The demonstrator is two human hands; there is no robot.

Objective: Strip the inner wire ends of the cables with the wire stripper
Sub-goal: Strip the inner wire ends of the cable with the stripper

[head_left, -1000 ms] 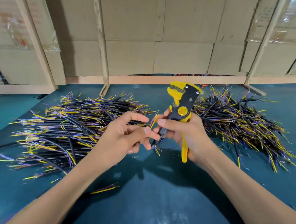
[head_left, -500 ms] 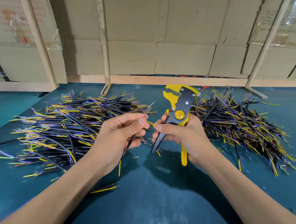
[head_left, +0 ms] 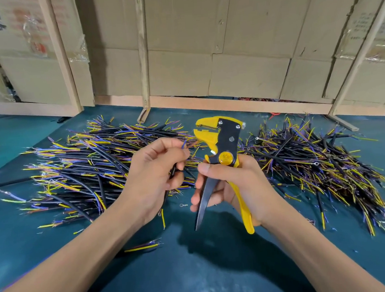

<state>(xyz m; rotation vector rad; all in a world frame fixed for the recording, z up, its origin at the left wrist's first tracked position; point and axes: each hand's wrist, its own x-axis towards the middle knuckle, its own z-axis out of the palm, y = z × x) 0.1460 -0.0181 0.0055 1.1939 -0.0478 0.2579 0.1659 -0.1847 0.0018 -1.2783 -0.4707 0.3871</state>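
Observation:
My right hand grips a yellow and black wire stripper upright, its jaws pointing left and its two handles spread apart below my palm. My left hand holds one black cable, its body mostly hidden in my fist. Thumb and forefinger pinch its thin blue inner wire, whose tip stands just left of the stripper's jaws, not touching them. A yellow wire end hangs below the left hand.
A large heap of black cables with yellow and purple ends lies left on the teal mat. A second heap lies right. A loose cable piece lies near my left forearm. Cardboard boxes and wooden struts stand behind.
My left hand has raised the cable and brought its blue wire tip up towards the jaws. The stripper has turned more upright with its jaws facing left.

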